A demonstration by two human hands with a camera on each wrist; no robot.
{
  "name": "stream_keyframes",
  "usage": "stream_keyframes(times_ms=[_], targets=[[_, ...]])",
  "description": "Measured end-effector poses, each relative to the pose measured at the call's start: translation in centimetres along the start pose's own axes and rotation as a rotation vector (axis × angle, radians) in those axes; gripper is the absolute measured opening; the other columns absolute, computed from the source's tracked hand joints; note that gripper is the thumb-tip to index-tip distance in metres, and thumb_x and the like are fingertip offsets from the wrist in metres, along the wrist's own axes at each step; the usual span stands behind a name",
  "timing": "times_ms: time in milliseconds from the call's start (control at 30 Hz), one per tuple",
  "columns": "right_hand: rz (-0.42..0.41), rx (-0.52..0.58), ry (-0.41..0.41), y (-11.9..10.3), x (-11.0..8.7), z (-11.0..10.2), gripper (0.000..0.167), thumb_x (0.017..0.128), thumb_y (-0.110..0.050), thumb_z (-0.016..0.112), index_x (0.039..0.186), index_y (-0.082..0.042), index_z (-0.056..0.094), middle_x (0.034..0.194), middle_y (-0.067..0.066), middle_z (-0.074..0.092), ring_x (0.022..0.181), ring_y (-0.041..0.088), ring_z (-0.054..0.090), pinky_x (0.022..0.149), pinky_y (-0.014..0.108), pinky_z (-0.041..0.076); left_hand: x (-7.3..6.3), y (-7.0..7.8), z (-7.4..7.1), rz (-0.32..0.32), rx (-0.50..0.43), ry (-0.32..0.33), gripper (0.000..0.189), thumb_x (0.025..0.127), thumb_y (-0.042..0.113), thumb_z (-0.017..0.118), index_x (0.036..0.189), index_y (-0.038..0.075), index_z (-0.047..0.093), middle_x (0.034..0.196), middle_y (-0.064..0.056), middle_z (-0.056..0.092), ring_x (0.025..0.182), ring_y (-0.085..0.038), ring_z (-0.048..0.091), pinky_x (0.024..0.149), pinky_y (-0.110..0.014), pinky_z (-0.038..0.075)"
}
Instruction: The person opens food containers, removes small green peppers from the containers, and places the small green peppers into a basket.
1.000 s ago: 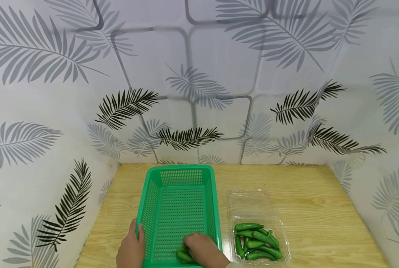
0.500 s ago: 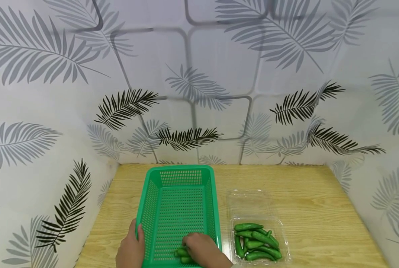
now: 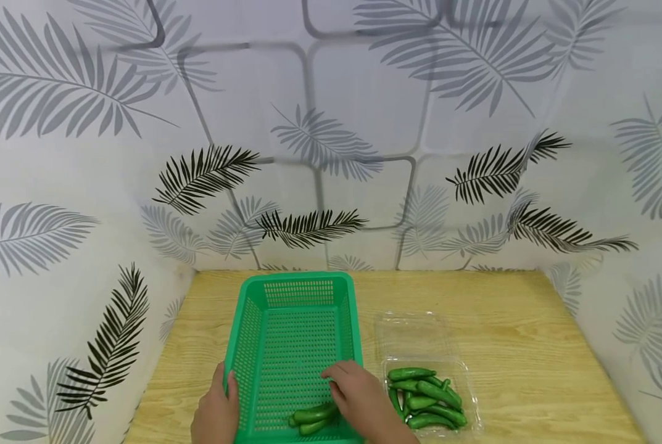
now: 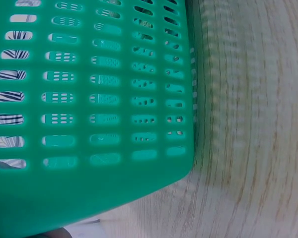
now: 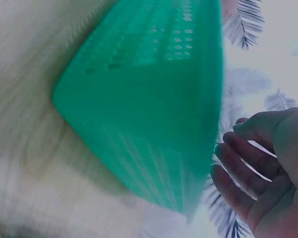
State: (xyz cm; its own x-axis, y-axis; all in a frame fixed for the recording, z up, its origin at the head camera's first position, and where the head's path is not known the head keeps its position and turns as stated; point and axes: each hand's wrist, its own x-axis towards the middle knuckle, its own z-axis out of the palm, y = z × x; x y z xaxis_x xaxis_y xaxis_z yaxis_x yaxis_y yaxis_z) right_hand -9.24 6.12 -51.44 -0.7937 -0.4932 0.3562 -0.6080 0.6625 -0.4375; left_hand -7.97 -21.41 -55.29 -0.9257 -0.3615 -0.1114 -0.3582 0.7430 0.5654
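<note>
Right hand (image 3: 358,398) shifted, partly hiding basket (image 3: 300,345), box (image 3: 419,358) beside

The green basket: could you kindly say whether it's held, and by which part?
The left hand grips the green basket by its left rim; the right hand holds nothing.

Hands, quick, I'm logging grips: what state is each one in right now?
Left hand: closed, holding the green basket by its side.
Right hand: open, holding nothing.
</note>
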Motion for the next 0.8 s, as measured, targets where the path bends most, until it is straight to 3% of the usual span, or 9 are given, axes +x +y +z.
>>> stream_keyframes(times_ms=[133,467,633,800], targets=[[0.067,-0.009,0.062,0.9,-0.8,-1.4,0.018,0.085,-0.009,0.067,0.1,-0.019,0.065,0.095,-0.007,0.061,0.088,0.011,0.058,0.068,0.024,0.05,-0.1,0.1,-0.1,0.003,-0.004,-0.001,0.052,0.1,0.046,0.027,0.14,0.014,0.033,0.082,-0.018,0.066,0.05,-0.023,0.058,0.037,-0.035,0.039],[0.281,-0.063,0.08,4.0,-3.8,-3.2,0.016,0.083,-0.014,0.069,0.098,-0.019,0.066,0.095,-0.008,0.058,0.083,0.009,0.056,0.067,0.027,0.049,-0.1,0.1,0.0,0.03,-0.016,0.011,0.053,0.1,0.045,0.027,0.14,0.01,0.034,0.074,-0.015,0.065,0.043,-0.017,0.053,0.033,-0.027,0.037],[0.389,-0.07,-0.029,5.4,-5.3,-3.2,0.018,0.082,-0.018,0.071,0.099,-0.019,0.066,0.099,-0.006,0.058,0.091,0.014,0.059,0.07,0.031,0.05,-0.1,0.0,0.1,0.024,-0.008,0.001,0.053,0.101,0.045,0.026,0.14,0.01,0.033,0.073,-0.014,0.065,0.042,-0.016,0.053,0.033,-0.027,0.037],[0.428,-0.053,-0.161,6.3,-6.3,-3.2,0.023,0.078,-0.016,0.075,0.099,-0.013,0.067,0.097,0.0,0.061,0.09,0.02,0.059,0.069,0.036,0.05,-0.2,0.3,-0.1,0.013,-0.008,-0.006,0.052,0.101,0.044,0.027,0.14,0.01,0.032,0.072,-0.013,0.065,0.043,-0.017,0.053,0.034,-0.028,0.037]])
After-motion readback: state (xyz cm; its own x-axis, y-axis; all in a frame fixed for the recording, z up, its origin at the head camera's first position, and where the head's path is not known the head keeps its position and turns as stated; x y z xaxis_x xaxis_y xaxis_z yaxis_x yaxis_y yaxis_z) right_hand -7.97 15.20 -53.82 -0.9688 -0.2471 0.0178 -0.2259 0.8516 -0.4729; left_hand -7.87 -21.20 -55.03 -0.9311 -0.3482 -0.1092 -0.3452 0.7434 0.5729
